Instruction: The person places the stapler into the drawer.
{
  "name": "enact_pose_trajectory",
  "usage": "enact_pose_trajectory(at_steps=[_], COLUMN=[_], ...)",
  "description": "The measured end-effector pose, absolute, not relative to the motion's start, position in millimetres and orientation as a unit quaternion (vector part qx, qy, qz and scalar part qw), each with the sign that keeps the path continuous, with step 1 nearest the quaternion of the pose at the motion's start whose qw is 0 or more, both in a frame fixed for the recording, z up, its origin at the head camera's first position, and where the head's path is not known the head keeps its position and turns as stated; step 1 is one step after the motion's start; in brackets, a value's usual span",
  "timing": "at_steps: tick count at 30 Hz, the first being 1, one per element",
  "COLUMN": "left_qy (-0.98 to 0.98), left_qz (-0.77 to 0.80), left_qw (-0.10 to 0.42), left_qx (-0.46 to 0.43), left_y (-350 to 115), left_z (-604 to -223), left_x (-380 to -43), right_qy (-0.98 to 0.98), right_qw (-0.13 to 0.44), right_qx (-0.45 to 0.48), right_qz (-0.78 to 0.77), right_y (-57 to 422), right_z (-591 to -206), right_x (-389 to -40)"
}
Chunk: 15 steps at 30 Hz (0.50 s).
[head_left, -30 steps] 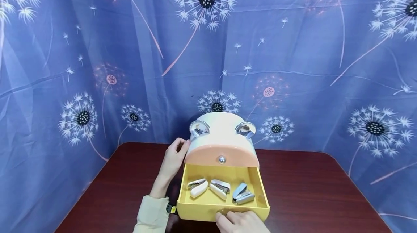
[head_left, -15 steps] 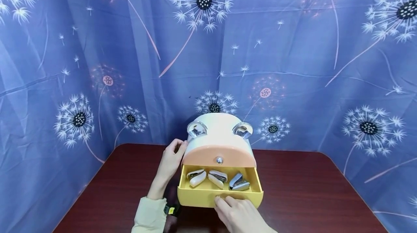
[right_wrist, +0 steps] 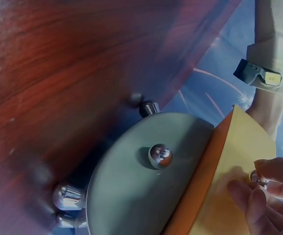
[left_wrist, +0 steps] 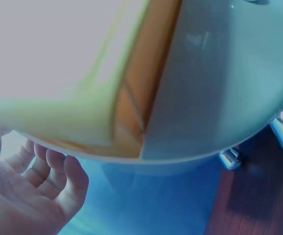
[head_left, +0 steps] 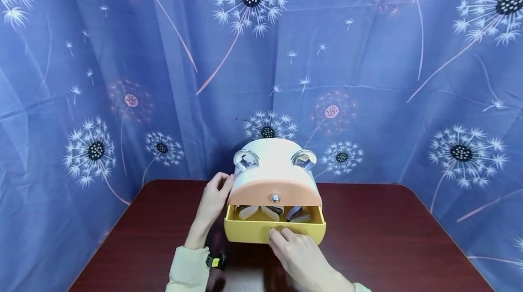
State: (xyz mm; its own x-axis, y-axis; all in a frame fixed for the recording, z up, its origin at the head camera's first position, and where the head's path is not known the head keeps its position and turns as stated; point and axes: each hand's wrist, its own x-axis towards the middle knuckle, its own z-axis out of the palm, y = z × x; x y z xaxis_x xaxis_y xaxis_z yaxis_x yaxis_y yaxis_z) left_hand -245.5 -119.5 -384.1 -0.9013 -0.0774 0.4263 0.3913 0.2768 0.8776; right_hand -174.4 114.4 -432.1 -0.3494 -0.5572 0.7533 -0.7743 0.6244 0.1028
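Note:
A white rounded storage box (head_left: 274, 160) with a peach upper front panel (head_left: 257, 192) stands on the table. From its lower half juts a yellow drawer (head_left: 249, 231), partly pulled out. Inside lie two white staplers (head_left: 248, 212) and a blue-grey one (head_left: 297, 215), partly hidden beneath the upper front. My right hand (head_left: 300, 253) is at the drawer's front; in the right wrist view its fingertips pinch the drawer's small silver knob (right_wrist: 257, 177). My left hand (head_left: 212, 199) rests against the box's left side with relaxed, bent fingers (left_wrist: 74, 178).
A dark red wooden table (head_left: 380, 237) spreads on both sides of the box. Two silver eye-like pieces (head_left: 246, 160) stick out from its top, and a second silver knob (head_left: 275, 198) sits on the upper front. A blue dandelion-print curtain (head_left: 347, 56) hangs behind.
My right hand has pushed the yellow drawer inward, away from me, so less of it sticks out and the staplers have slid partly under the box. The left hand stays at the side.

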Motion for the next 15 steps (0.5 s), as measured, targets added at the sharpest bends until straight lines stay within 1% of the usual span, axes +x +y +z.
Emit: enact_pose_trajectory(at_steps=[11, 15], left_qy=[-0.776, -0.771], left_qz=[-0.592, -0.599], left_qw=[0.195, 0.196], left_qx=[-0.094, -0.097], left_y=[-120.6, -124.1], left_z=[-384.8, -403.5], left_x=[-244.1, -259.6], right_qy=[-0.829, -0.834], right_qw=[0.381, 0.383], right_qx=[0.386, 0.370], right_qz=[0.137, 0.144], right_y=[112.2, 111.6], right_z=[-434.8, -435.9], right_x=[-186.8, -190.9])
